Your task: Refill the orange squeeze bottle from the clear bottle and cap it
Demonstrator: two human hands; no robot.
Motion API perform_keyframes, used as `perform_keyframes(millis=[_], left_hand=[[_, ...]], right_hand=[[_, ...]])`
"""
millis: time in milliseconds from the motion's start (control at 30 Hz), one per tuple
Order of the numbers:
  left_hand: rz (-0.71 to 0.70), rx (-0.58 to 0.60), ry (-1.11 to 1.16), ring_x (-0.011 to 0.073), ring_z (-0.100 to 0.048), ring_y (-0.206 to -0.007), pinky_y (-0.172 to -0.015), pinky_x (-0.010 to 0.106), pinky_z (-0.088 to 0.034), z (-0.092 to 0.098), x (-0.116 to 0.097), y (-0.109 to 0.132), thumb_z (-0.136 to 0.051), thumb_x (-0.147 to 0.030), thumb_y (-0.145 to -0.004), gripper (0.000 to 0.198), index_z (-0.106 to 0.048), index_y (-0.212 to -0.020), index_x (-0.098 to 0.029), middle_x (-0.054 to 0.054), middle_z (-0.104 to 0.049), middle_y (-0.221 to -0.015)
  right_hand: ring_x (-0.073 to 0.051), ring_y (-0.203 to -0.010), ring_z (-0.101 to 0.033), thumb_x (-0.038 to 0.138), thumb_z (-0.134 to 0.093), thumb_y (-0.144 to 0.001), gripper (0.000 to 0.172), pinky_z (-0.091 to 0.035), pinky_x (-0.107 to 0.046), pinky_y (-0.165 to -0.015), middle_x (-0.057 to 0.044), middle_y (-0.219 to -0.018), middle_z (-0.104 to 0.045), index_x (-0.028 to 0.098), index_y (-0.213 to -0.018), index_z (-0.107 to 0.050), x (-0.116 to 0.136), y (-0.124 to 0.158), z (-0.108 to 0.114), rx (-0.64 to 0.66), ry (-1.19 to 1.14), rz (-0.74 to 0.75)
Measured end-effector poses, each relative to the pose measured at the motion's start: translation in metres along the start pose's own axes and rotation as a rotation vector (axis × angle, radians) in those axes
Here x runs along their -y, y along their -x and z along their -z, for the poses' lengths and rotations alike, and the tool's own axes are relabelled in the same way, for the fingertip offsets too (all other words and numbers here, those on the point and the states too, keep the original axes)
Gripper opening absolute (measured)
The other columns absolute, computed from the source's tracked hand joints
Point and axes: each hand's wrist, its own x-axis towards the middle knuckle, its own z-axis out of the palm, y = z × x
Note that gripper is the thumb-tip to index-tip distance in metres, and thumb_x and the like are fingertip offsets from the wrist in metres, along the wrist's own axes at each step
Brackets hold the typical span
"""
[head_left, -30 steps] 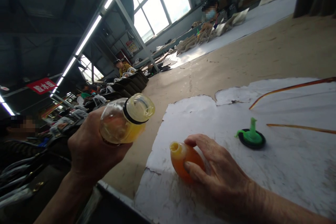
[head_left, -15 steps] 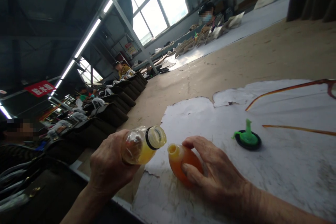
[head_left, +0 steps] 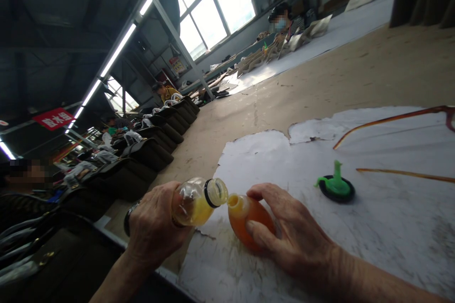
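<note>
My left hand [head_left: 152, 227] grips a clear plastic bottle [head_left: 195, 202] holding yellow liquid, with its black-ringed mouth tilted to the right. That mouth sits almost against the narrow neck of a soft orange bottle [head_left: 250, 223]. My right hand [head_left: 293, 229] is wrapped around the orange bottle, which rests on a torn white paper sheet [head_left: 284, 161]. To the right of my right hand, a green nozzle cap on a black disc [head_left: 336, 188] lies on the sheet. Thin amber strips [head_left: 401, 175] lie beyond it.
The paper lies on a long tan worktable [head_left: 320, 80]. Dark padded pieces [head_left: 151, 151] stand in a row along its left side. A co-worker [head_left: 21, 199] sits at the lower left, and another [head_left: 295, 28] works far down the room.
My left hand has moved right and down, bringing the clear bottle's mouth from well apart to almost against the orange bottle's neck. My right hand and the orange bottle have barely moved.
</note>
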Motion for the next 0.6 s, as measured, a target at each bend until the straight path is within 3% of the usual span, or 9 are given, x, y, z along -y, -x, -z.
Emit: perform_keyframes(millis=[200,333,433,533,600], left_hand=[[-0.049,0.017,-0.085,0.0249,-0.061,-0.071,-0.065,0.034,-0.048,0.001,0.003,0.004,-0.064,-0.026,-0.066,0.036,-0.052,-0.097,-0.013,0.008,-0.062,-0.081],[-0.020,0.022,-0.158,0.0273,-0.062,-0.070,-0.061,0.037,-0.050,0.003,0.019,0.009,-0.062,-0.027,-0.065,0.039,-0.051,-0.100,-0.014,0.010,-0.063,-0.083],[0.263,0.004,-0.184,0.0302,-0.062,-0.069,-0.057,0.040,-0.050,0.014,0.038,-0.001,-0.063,-0.038,-0.063,0.047,-0.049,-0.104,-0.019,0.009,-0.062,-0.081],[0.612,-0.084,-0.135,0.0329,-0.061,-0.075,-0.065,0.047,-0.050,0.034,0.054,-0.025,-0.065,-0.055,-0.059,0.056,-0.052,-0.102,-0.021,0.007,-0.060,-0.081],[0.699,-0.164,-0.036,0.0334,-0.060,-0.081,-0.071,0.051,-0.049,0.048,0.058,-0.043,-0.068,-0.061,-0.053,0.059,-0.056,-0.094,-0.021,0.005,-0.059,-0.084]], right_hand=[[-0.025,-0.083,-0.052,0.029,-0.044,-0.068,0.032,-0.044,-0.046,-0.077,-0.013,-0.090,-0.056,0.009,-0.092,-0.055,0.000,-0.002,0.000,-0.007,-0.007,0.005],[-0.025,-0.082,-0.052,0.030,-0.044,-0.068,0.032,-0.044,-0.046,-0.075,-0.012,-0.088,-0.056,0.010,-0.091,-0.055,-0.001,-0.002,-0.001,-0.005,-0.005,0.013],[-0.024,-0.082,-0.053,0.030,-0.044,-0.069,0.032,-0.045,-0.045,-0.075,-0.012,-0.088,-0.057,0.011,-0.091,-0.055,-0.001,-0.002,-0.001,-0.019,0.005,0.017],[-0.024,-0.082,-0.054,0.030,-0.045,-0.070,0.031,-0.046,-0.043,-0.076,-0.012,-0.089,-0.058,0.011,-0.091,-0.055,0.001,-0.001,0.000,-0.029,0.020,0.015],[-0.024,-0.083,-0.055,0.031,-0.046,-0.071,0.031,-0.046,-0.043,-0.076,-0.012,-0.089,-0.058,0.011,-0.092,-0.056,0.002,-0.001,0.001,-0.031,0.028,0.015]])
